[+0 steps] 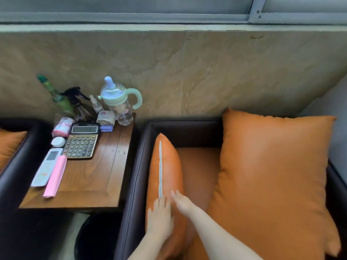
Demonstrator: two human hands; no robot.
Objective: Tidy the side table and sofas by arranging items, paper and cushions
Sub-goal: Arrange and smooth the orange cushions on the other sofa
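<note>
Both hands [159, 214] [181, 202] press upright cushion [165, 166].

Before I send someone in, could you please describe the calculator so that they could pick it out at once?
Find the wooden side table between the two dark sofas. On its left half lies the calculator, flat, beside a white remote and a pink roll. It alone has a grid of dark keys on a gold face under a grey display.

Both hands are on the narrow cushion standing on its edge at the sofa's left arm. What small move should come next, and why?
Probably tip the narrow cushion upright against the sofa back: it stands on its edge along the armrest, zipper up, under both the left hand and right hand, while the big cushion already leans there.
</note>
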